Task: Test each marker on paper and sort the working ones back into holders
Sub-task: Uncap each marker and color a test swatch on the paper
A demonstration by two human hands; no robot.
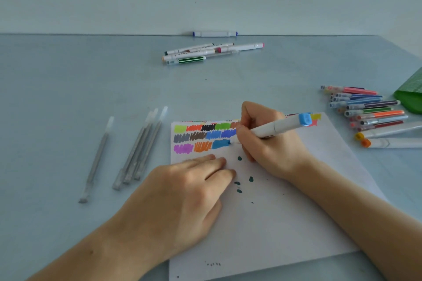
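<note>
A white sheet of paper (285, 223) is observed lying flat on the pale blue-grey tabletop (68, 98), nearest the viewer, with small dark teal ink blots (238, 187) marked near its centre. The left hand (182, 189) is laid palm-down on the sheet, fingers straight and pressed flat on the paper, nothing being gripped. Just beyond it, the right hand (269, 143) is closed around a white-barrelled marker with a light blue rear cap (280, 125), held in a writing grip; the marker's tip is set against the paper at the right end of a blue scribbled patch (220, 144). Rows of coloured test swatches (201, 134) in green, orange, black, grey, brown, blue and purple are recorded across the sheet's far portion. To the left of the sheet, four slim silver-grey pens with translucent caps (137, 148) are noted lying on the table, one apart from the other three. To the right, a heap of thin multicoloured markers (370, 109) is found, with two thick white markers with orange caps (388, 138) lying just before it and a green container (411, 96) at the frame edge. Farther off, a small cluster of white markers (205, 51) is seen, and a single white marker with blue ends (214, 34) lies against the wall.
</note>
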